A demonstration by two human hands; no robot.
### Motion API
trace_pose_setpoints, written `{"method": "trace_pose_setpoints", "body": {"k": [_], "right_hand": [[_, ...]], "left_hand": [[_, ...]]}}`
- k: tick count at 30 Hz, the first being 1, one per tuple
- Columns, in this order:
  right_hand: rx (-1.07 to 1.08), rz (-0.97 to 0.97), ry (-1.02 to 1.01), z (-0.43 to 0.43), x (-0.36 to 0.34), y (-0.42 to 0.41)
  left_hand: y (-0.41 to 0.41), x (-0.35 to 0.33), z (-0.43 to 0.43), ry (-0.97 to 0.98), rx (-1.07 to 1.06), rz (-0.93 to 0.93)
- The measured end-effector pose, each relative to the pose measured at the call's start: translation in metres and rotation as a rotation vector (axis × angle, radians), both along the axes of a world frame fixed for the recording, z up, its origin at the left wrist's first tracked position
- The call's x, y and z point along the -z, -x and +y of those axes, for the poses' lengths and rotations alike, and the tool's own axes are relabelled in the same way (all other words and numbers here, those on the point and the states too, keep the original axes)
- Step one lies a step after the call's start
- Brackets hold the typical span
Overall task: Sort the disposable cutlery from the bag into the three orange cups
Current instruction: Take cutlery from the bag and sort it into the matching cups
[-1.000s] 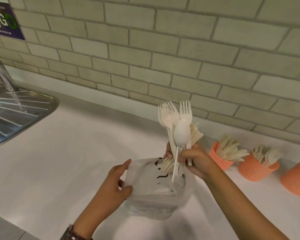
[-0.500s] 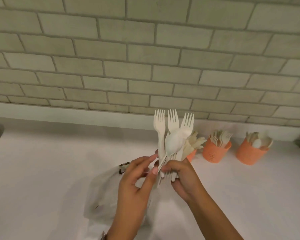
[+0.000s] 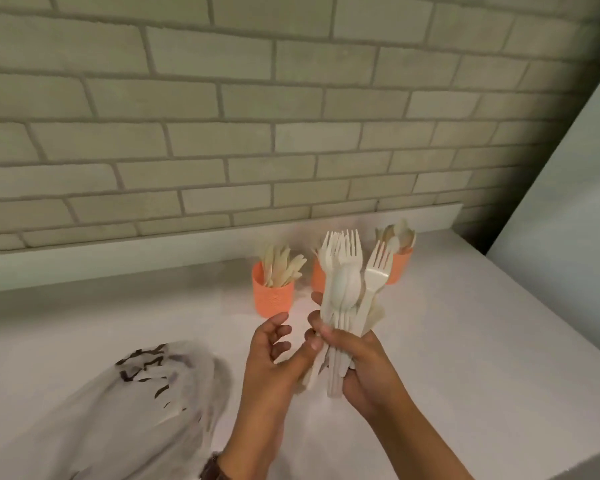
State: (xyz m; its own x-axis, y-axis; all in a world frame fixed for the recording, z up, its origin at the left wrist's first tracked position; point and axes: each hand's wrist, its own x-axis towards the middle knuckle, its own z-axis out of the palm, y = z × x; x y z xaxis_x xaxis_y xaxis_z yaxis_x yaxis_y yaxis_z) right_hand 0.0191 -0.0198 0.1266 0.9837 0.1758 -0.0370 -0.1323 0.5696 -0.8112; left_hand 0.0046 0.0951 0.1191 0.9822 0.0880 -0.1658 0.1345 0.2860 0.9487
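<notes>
White countertop (image 3: 465, 341) meets a brick-tile wall (image 3: 222, 133). Your right hand (image 3: 364, 362) is raised above the counter, fingers wrapped around a bundle of cutlery (image 3: 343, 306) held upright: several forks and one spoon show, exact fork count unclear. Your left hand (image 3: 274, 355) is half-open just beside it, thumb touching the handles. Three orange cups stand behind: left cup (image 3: 272, 297), middle cup (image 3: 317, 278) partly hidden, right cup (image 3: 400, 265). One bag (image 3: 129, 410) lies at lower left.
</notes>
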Motion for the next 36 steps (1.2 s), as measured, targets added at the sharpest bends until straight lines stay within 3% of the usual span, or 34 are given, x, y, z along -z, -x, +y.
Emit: {"method": "trace_pose_setpoints", "body": {"k": [2,6,11,15,20,24,30,36], "right_hand": [[0.089,-0.023,0.086,-0.019,-0.002,-0.001],[0.23,-0.146,0.273,-0.058,-0.017,-0.005],[0.222,-0.27,0.406,-0.118,-0.037,-0.012],[0.203,-0.269,0.464,-0.158,-0.03,-0.015],[-0.01,-0.167,0.304,-0.203,-0.021,-0.023],[-0.164,-0.17,0.255,-0.231,-0.022,-0.029],[-0.053,-0.261,0.418,-0.259,-0.03,-0.049],[-0.055,-0.157,0.535,-0.266,-0.011,-0.056]], "left_hand": [[-0.001,0.004,-0.019,0.15,0.061,0.069],[-0.015,0.016,-0.063,0.662,-0.001,0.375],[-0.028,0.001,-0.136,0.943,0.024,0.478],[-0.032,-0.006,-0.189,0.955,0.032,0.497],[-0.028,-0.002,-0.238,1.085,0.033,0.442],[-0.028,0.0,-0.257,1.071,0.04,0.421],[-0.038,-0.002,-0.275,1.023,-0.001,0.397],[-0.063,-0.012,-0.295,0.905,-0.073,0.445]]}}
